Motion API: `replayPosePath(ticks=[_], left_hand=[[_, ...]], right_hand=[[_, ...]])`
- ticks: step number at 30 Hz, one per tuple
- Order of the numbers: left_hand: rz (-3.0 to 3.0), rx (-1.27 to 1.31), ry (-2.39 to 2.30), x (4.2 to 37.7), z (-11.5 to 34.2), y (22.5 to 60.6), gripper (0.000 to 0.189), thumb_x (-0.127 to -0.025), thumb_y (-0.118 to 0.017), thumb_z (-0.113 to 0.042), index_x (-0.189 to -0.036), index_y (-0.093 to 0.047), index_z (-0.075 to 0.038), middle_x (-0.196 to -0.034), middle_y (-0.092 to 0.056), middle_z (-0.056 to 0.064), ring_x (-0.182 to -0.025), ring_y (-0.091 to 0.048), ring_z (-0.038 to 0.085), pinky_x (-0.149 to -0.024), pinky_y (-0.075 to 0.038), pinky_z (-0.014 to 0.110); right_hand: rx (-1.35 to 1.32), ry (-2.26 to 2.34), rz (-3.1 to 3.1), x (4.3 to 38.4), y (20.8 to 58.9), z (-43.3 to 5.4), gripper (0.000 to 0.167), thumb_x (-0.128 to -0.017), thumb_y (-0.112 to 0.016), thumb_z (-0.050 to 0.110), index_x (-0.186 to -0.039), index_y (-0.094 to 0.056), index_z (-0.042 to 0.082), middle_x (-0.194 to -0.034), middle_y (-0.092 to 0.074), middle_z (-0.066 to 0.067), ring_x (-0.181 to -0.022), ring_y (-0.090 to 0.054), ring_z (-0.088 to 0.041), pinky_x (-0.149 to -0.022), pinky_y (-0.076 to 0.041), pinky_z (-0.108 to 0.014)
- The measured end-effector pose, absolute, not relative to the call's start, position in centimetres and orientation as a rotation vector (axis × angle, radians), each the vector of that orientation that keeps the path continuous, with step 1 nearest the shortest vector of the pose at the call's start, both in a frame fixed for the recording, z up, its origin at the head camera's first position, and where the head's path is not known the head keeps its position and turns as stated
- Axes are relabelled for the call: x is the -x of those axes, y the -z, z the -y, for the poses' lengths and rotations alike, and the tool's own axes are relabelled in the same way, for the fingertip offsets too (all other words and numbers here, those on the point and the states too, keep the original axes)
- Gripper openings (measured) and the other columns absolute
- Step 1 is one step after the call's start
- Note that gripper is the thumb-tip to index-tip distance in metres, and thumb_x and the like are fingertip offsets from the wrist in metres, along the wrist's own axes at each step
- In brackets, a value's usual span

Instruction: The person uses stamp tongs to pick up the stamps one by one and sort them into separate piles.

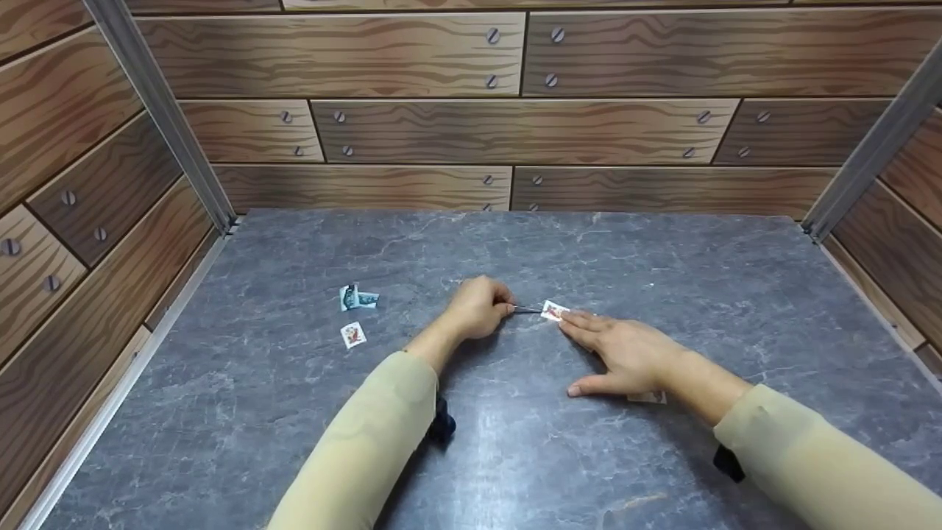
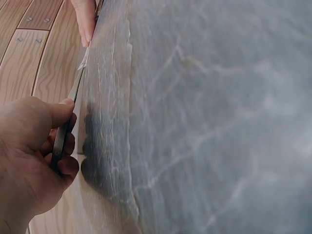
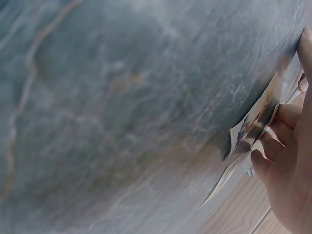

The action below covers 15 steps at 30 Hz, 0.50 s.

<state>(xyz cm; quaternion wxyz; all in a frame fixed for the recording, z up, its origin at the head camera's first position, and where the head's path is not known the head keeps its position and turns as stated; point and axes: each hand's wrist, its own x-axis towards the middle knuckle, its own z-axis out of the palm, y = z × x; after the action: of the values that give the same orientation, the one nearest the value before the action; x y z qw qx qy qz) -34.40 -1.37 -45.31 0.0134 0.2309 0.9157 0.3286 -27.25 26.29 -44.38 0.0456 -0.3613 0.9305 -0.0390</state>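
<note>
My left hand [image 1: 477, 308] pinches metal tweezers [image 2: 62, 136] between thumb and fingers. Their tips reach the left edge of a small white-bordered postage stamp [image 1: 553, 311] with a reddish picture. On that stamp's right side rest the fingertips of my right hand [image 1: 634, 356], fingers stretched out and thumb spread apart. Another stamp [image 1: 649, 397] pokes out below the right palm, mostly hidden in the head view. In the right wrist view, a stamp with a perforated edge [image 3: 251, 117] stands slightly lifted at one side, close under the right fingers.
Left of my hands lie a stamp with a reddish picture [image 1: 353, 335] and, just behind it, overlapping teal stamps [image 1: 358, 298]. The grey marbled tabletop [image 1: 294, 419] is bounded by wood-patterned walls [image 1: 412, 129] at the back and sides.
</note>
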Motion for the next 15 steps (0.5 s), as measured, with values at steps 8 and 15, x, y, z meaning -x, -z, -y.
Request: replayPosePath(ticks=[8,15], left_hand=[[-2.864,-0.723,-1.028,34.31,1.29,45.32,0.011,-0.1,-0.073,-0.011,-0.096,-0.08,-0.004,-0.085,-0.071,0.002,-0.08,-0.057,0.014,-0.08,-0.051,0.034],[-2.86,-0.733,-1.042,34.26,1.32,45.21,0.011,-0.1,-0.072,-0.01,-0.098,-0.08,-0.003,-0.088,-0.074,0.005,-0.081,-0.058,0.015,-0.08,-0.052,0.034]], right_hand=[[1.096,0.118,-2.849,27.2,44.43,-26.31,0.11,-0.089,-0.058,0.084,-0.165,-0.035,0.008,-0.169,-0.034,-0.014,-0.151,-0.038,-0.039,-0.116,-0.038,-0.059],[1.082,0.122,-2.851,27.22,44.51,-26.29,0.111,-0.088,-0.058,0.084,-0.165,-0.035,0.008,-0.17,-0.033,-0.014,-0.153,-0.035,-0.04,-0.119,-0.034,-0.059]])
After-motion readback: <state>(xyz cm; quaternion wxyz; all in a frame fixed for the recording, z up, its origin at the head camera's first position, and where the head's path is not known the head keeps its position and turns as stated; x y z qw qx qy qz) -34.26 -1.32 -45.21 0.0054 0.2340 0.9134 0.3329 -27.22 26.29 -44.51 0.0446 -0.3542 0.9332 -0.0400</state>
